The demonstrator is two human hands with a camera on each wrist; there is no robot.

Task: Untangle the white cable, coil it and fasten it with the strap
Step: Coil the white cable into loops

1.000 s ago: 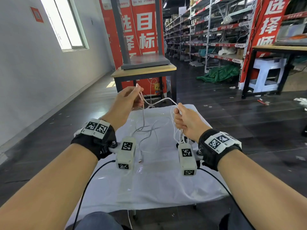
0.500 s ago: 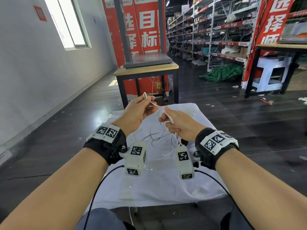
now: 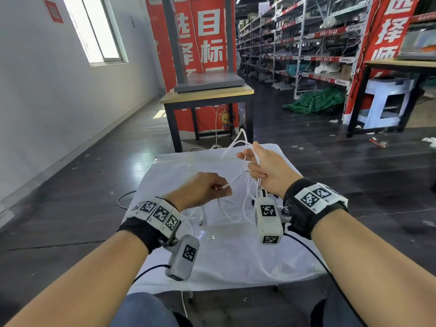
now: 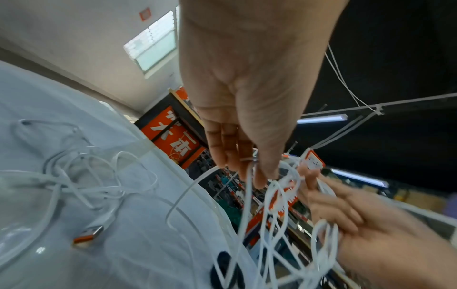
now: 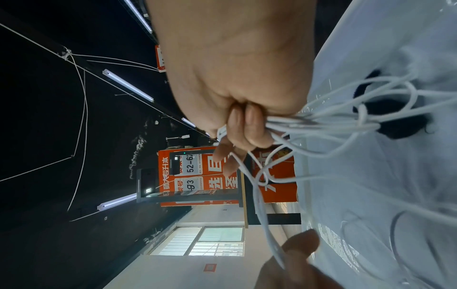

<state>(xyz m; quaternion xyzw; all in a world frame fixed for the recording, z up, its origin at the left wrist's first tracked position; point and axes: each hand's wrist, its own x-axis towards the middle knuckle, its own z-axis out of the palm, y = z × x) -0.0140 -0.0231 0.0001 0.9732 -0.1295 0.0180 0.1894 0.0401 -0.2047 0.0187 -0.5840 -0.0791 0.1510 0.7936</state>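
The thin white cable (image 3: 238, 143) hangs in loose loops over the table with the white cloth (image 3: 236, 260). My right hand (image 3: 250, 161), raised above the cloth, grips a bunch of its strands in curled fingers (image 5: 247, 127). My left hand (image 3: 223, 188), lower and nearer to me, pinches one strand between thumb and fingertips (image 4: 249, 163). That strand runs taut up to the right hand. A second tangle of white cable (image 4: 74, 176) with an orange USB plug (image 4: 89, 234) lies on the cloth. A black item (image 5: 395, 119) lies on the cloth under the loops; I cannot tell whether it is the strap.
A wooden table with black legs (image 3: 207, 95) stands just beyond the cloth, with a red banner behind it. Warehouse shelves (image 3: 306, 43) fill the back right. A white wall with a window (image 3: 94, 31) runs along the left. The floor is dark.
My left hand has dropped and come toward me, drawing one strand out of the bunch. My right hand has stayed up with the loops, so the hands are further apart.
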